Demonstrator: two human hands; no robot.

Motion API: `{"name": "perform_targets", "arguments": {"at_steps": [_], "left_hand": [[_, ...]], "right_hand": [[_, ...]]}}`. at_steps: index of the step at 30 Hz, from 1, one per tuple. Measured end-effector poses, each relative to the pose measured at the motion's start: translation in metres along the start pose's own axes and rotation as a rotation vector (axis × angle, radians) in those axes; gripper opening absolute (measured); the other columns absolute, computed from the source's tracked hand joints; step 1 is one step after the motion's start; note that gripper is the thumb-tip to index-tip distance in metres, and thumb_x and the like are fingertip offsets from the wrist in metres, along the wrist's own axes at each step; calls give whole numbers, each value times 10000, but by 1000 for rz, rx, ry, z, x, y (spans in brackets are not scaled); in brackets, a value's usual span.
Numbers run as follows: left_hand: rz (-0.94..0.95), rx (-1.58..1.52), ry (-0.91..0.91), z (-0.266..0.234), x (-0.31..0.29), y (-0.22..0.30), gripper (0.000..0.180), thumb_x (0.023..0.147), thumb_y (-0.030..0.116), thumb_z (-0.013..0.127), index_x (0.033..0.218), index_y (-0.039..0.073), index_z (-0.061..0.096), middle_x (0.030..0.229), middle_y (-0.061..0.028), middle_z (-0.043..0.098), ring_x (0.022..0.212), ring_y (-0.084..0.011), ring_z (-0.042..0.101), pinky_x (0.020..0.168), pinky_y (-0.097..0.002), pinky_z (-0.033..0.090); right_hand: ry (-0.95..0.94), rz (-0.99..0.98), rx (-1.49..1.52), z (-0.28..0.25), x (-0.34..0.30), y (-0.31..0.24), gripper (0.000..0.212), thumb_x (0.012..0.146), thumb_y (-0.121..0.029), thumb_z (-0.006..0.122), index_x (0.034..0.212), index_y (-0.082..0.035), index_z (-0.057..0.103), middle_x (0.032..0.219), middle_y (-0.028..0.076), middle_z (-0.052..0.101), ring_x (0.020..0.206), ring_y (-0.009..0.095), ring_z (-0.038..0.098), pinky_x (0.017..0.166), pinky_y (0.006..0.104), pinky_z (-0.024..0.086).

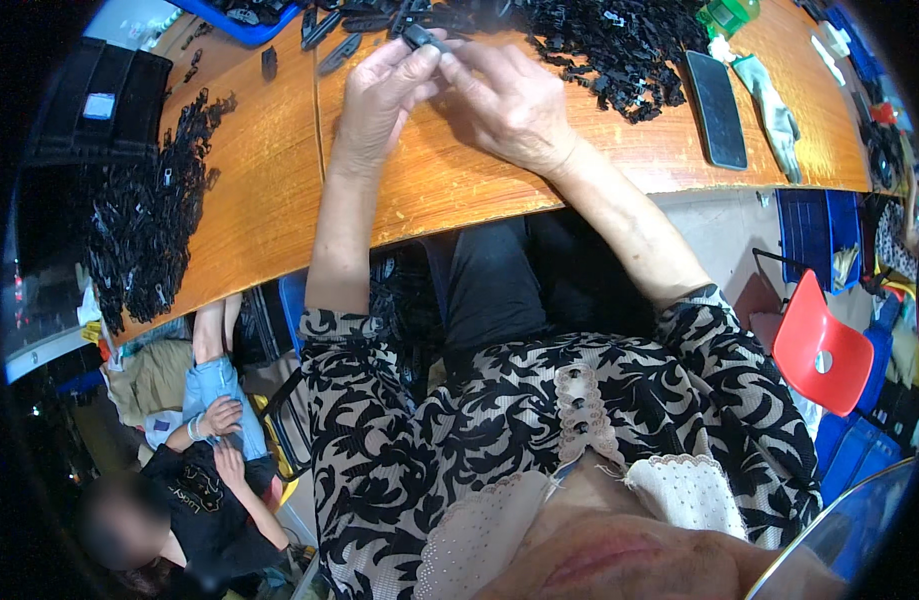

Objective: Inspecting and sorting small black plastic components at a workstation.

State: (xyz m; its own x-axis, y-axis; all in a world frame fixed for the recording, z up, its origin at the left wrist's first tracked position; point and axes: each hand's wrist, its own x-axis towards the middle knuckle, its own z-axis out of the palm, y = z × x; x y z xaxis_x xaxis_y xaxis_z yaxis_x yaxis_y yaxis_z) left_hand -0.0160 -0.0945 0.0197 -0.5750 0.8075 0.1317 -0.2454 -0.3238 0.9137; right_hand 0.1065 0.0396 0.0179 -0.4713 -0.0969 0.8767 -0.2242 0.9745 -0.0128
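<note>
1. We see the wooden table (254, 165) spanning the far side of the scene, its brown top scuffed along the near edge and a seam running from far to near, left of centre.
2. At the near left, we have a seated co-worker in a black T-shirt (204, 520) with pale lettering across the chest; both of that person's hands rest over light-blue denim.
3. We find the person's forearms reaching forward from patterned sleeves and converging at the far middle of the table. The left hand (381, 95) rises nearly straight, wrist upright, thumb pressed against its bent fingers. The right hand (519, 110) slants in from the right, back upward, fingers curled leftward, so that the two thumb tips almost meet.
4. On the far left stands a black crate (129, 80) bearing a white label (99, 106); its writing is too small for us to read.
5. Heaped black parts lie at the left (154, 225) and far right (619, 60).
6. Right of the second heap, we see a dark-screened smartphone (717, 110), then a pale work glove (771, 120).
7. The small dark part (420, 38) sits at the fingertips, above the table: the left hand pinches it; whether the right also grips it, we cannot tell.
</note>
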Motion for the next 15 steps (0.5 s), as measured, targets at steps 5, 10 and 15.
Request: {"name": "perform_targets", "arguments": {"at_steps": [5, 10, 15], "left_hand": [[7, 95, 195, -14, 0, 0, 236, 940, 153, 669, 1076, -40, 670, 1007, -102, 704, 871, -166, 690, 818, -284, 561], [119, 27, 328, -19, 7, 17, 236, 937, 147, 634, 1037, -66, 649, 947, -139, 685, 848, -217, 686, 815, -337, 560], [426, 604, 692, -90, 24, 20, 315, 849, 179, 725, 1088, -18, 662, 957, -114, 643, 924, -240, 662, 854, -350, 540]], "right_hand": [[-154, 11, 4, 11, -2, -8, 463, 723, -102, 719, 1184, -107, 671, 1159, 61, 634, 940, 226, 625, 669, 334, 562], [40, 288, 6, 9, -5, 25, 389, 728, -52, 693, 1099, -170, 717, 991, 50, 668, 892, 249, 662, 686, 378, 569], [-195, 331, -63, 11, -14, 24, 221, 783, -51, 657, 982, -124, 721, 1011, 59, 669, 937, 273, 647, 725, 411, 569]]}}
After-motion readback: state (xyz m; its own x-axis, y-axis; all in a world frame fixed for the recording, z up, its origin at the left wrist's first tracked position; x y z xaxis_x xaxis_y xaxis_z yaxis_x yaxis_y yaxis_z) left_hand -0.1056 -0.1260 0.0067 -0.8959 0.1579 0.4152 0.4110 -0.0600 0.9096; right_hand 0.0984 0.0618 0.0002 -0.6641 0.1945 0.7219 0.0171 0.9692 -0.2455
